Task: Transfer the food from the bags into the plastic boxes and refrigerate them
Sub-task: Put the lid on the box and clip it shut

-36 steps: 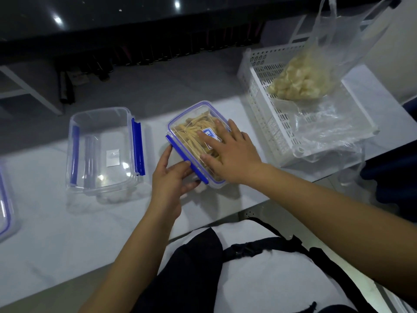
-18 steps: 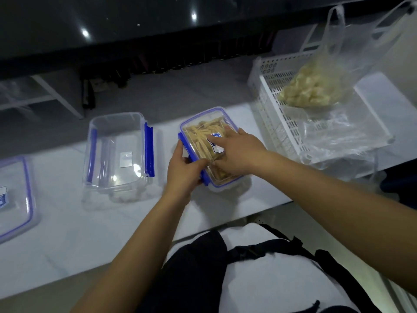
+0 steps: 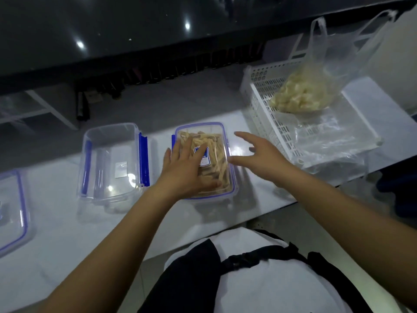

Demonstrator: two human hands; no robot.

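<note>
A clear plastic box with a blue-rimmed lid (image 3: 222,141), full of pale food strips, sits on the white counter (image 3: 67,222). My left hand (image 3: 187,170) lies flat on its lid, fingers straight. My right hand (image 3: 259,157) hovers just right of the box, fingers spread, holding nothing. An empty clear box with blue clips (image 3: 112,163) stands to the left. A thin plastic bag of pale food chunks (image 3: 300,93) stands in the white perforated basket (image 3: 261,105) at the right.
A loose blue-rimmed lid (image 3: 13,208) lies at the counter's far left. Crumpled empty clear bags (image 3: 327,141) fill the basket's near part. The counter's near edge runs just in front of my body. A dark glossy surface lies beyond the counter.
The box has been turned square to me. My left hand moved from its blue side clip onto the lid. My right hand lifted off the lid and went right.
</note>
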